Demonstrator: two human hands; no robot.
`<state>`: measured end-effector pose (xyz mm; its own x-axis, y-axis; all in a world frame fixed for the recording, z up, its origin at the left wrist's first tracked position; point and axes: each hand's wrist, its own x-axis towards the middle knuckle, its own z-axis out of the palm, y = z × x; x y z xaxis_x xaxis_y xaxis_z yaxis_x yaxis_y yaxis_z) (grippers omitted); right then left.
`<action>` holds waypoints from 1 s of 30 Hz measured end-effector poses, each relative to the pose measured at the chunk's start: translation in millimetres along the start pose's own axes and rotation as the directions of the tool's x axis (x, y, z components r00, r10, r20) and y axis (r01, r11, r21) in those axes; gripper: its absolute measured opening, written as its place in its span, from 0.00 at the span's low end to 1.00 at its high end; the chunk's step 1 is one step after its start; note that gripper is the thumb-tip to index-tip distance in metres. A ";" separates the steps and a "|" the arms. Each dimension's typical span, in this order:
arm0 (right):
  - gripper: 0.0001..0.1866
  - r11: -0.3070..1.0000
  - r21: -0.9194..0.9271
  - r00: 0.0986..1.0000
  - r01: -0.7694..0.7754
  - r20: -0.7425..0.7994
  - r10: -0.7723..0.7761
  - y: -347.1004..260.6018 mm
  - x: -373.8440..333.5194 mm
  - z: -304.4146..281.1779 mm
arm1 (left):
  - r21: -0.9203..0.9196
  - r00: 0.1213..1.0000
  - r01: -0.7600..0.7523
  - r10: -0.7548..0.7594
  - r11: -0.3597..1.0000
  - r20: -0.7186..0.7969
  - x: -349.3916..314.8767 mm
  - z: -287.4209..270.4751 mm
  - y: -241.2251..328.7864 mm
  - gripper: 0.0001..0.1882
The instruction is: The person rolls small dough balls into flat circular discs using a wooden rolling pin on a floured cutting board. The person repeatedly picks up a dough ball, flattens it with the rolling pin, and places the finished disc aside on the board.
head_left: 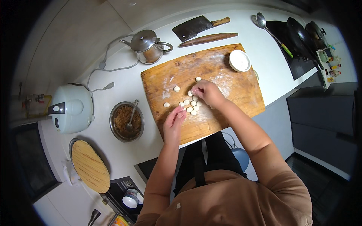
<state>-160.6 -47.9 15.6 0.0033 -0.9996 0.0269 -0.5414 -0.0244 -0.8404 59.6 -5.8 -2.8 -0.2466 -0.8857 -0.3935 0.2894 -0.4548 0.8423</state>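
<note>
Small round white dough pieces (pixel 194 103) lie in a loose cluster on the floured wooden cutting board (pixel 230 109). My right hand (pixel 209 93) reaches in over the cluster, thumb and fingers pinched on a dough piece (pixel 190 93). At the cluster's near left side is my left hand (pixel 175 119), its fingers closed together around what looks like another dough piece at the tips, mostly hidden. A few pieces sit apart: one dough piece (pixel 176 89) left of the right fingertips, another farther left, and one just beyond the right hand.
A white bowl of flour (pixel 240 61) stands on the board's far right corner. Behind the board lie a rolling pin (pixel 208 39) and a cleaver (pixel 194 28). To the left are a metal kettle (pixel 148 47), a filling bowl with a spoon (pixel 126 121), a rice cooker (pixel 71 108) and a round wooden lid (pixel 91 165).
</note>
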 end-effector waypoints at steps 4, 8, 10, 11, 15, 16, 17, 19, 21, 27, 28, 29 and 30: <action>0.05 0.944 0.283 0.985 -0.169 0.088 0.150 -9.2 -19.2 4.5 | -0.460 0.971 0.240 -0.215 0.855 0.107 7.3 33.8 15.9 0.19; 0.07 0.977 0.187 0.995 0.099 -0.049 -0.091 -12.9 -32.7 5.9 | -0.473 0.967 0.249 -0.244 0.845 0.075 12.9 40.5 5.7 0.18; 0.08 0.969 0.240 0.998 0.051 -0.050 -0.040 -9.4 -36.4 7.2 | -0.491 0.966 0.250 -0.245 0.834 0.076 12.6 39.7 3.1 0.18; 0.07 0.954 0.297 0.999 -0.023 -0.031 0.034 -10.0 -38.9 8.0 | -0.493 0.968 0.246 -0.234 0.835 0.087 11.7 38.6 1.5 0.18; 0.06 0.923 0.360 0.988 -0.136 -0.014 0.151 -14.5 -47.7 11.2 | -0.477 0.958 0.280 -0.275 0.833 0.080 7.9 37.4 -1.8 0.18; 0.06 0.920 0.356 0.984 -0.162 -0.014 0.178 -13.6 -49.5 12.9 | -0.458 0.955 0.289 -0.283 0.841 0.083 7.0 36.9 -2.9 0.19; 0.05 0.917 0.352 0.979 -0.187 -0.013 0.205 -11.2 -51.3 15.6 | -0.440 0.953 0.298 -0.291 0.847 0.085 5.9 36.3 -4.4 0.19; 0.05 0.949 0.263 0.979 -0.176 -0.052 0.196 -14.9 -56.0 18.5 | -0.397 0.952 0.297 -0.303 0.869 0.049 3.0 37.9 -4.2 0.20; 0.06 0.991 0.084 0.987 -0.104 -0.118 0.114 -29.1 -63.6 20.9 | -0.346 0.951 0.279 -0.307 0.895 -0.026 -1.8 44.4 -2.2 0.20; 0.17 0.963 -0.216 0.976 0.159 -0.115 -0.187 -56.5 -92.5 38.8 | -0.631 0.975 0.179 -0.224 0.755 0.009 -10.0 32.4 -21.1 0.20; 0.18 0.957 -0.225 0.971 0.184 -0.112 -0.213 -60.8 -95.1 39.7 | -0.658 0.972 0.178 -0.233 0.732 0.004 -10.4 30.6 -20.7 0.20; 0.18 0.966 -0.189 0.974 0.177 -0.110 -0.200 -61.9 -96.6 40.0 | -0.588 0.962 0.174 -0.264 0.790 -0.070 -10.6 32.5 -20.7 0.18; 0.18 0.974 -0.154 0.977 0.169 -0.107 -0.186 -62.2 -98.0 39.5 | -0.578 0.966 0.179 -0.254 0.796 -0.051 -10.5 31.2 -20.1 0.18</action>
<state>-94.1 51.2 43.9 0.0138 -0.9705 0.2406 -0.6558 -0.1904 -0.7305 27.5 15.6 -4.2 -0.2644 -0.7449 -0.6125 0.7210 -0.5745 0.3874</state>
